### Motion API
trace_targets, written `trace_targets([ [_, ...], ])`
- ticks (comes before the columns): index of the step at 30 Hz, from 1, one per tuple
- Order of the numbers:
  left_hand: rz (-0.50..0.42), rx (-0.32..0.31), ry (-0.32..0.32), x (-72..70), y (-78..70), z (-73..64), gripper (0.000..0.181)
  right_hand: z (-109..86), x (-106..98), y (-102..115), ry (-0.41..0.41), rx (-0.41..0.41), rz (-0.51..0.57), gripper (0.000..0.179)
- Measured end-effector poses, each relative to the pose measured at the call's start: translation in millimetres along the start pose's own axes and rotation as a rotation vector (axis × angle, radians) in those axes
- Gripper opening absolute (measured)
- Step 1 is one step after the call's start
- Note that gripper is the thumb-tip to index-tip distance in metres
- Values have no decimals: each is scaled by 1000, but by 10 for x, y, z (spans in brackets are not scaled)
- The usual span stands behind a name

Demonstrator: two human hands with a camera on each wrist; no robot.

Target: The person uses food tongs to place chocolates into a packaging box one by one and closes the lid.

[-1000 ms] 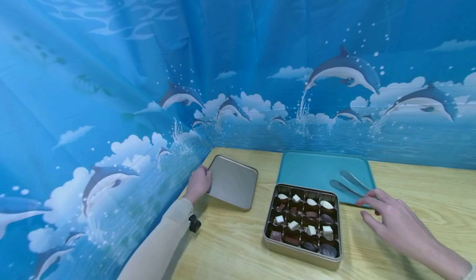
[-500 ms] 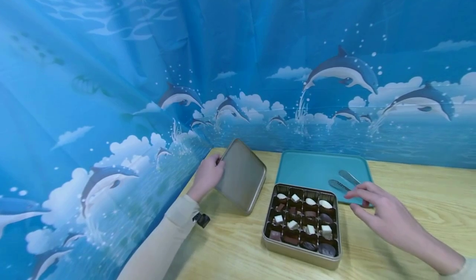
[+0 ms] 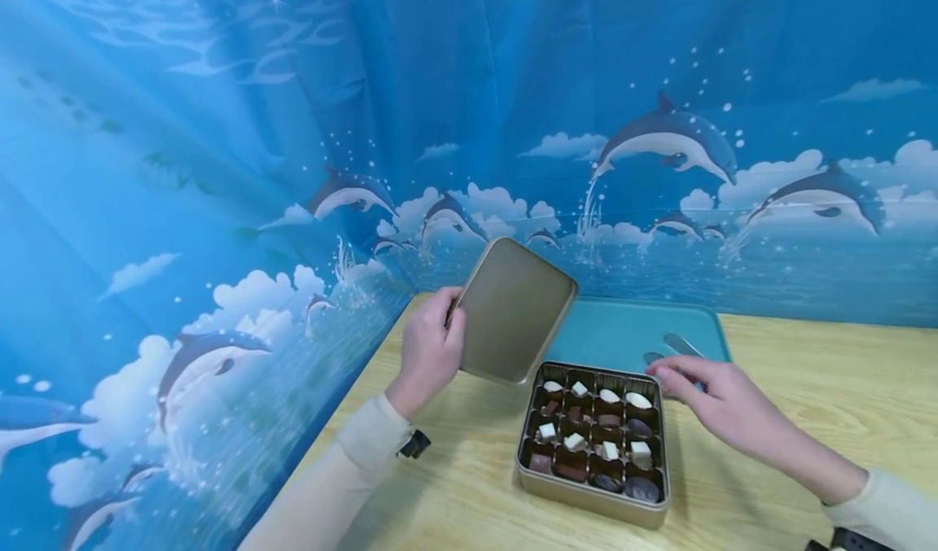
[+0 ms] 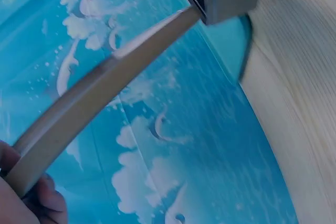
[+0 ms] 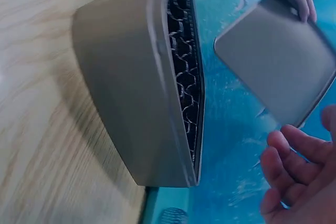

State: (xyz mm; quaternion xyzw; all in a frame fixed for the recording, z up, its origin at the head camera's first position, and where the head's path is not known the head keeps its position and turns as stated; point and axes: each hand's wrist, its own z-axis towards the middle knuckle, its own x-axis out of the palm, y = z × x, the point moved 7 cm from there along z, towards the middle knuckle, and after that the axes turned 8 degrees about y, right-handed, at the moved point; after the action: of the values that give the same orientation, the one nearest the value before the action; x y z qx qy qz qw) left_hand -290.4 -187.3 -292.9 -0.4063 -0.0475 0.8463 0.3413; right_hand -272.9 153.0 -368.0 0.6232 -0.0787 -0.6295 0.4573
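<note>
My left hand [image 3: 428, 352] grips the metal lid [image 3: 522, 311] by its left edge and holds it up, tilted, just beyond the tin's back left corner. The square chocolate tin [image 3: 592, 500] sits uncovered on the table, with white and brown chocolates [image 3: 574, 442] in its divided compartments. Over the tin's back right corner hovers my right hand [image 3: 725, 404], holding nothing. Its fingers [image 5: 294, 169] are loosely bent and apart from the tin in the right wrist view. The left wrist view shows the lid [image 4: 89, 98] edge-on, its lower left end pinched between thumb and fingers.
Behind the tin lies a teal tray [image 3: 623, 323]. Metal tongs [image 3: 680, 344] rest on it, partly hidden by the right hand. Light wooden table [image 3: 828, 380] extends to the right. A blue dolphin-print curtain [image 3: 469, 128] encloses the back and left.
My left hand has raised the lid off the table, tilted it up and carried it right towards the tin. The right hand has moved left from beside the tongs to the tin's corner.
</note>
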Motion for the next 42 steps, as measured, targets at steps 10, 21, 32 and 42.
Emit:
trace_targets([
  [10,-235,385,-85,16,-515,-142,17,101,240,-81,413,91,851,80],
  [21,-286,636,-113,74,-694,-295,18,-87,287,113,463,170,1105,34],
  [32,20,627,117,481,-520,-429,26,-336,262,-220,137,460,813,43],
  [42,251,653,317,1021,-409,-589,26,-445,471,-362,-36,429,646,37],
])
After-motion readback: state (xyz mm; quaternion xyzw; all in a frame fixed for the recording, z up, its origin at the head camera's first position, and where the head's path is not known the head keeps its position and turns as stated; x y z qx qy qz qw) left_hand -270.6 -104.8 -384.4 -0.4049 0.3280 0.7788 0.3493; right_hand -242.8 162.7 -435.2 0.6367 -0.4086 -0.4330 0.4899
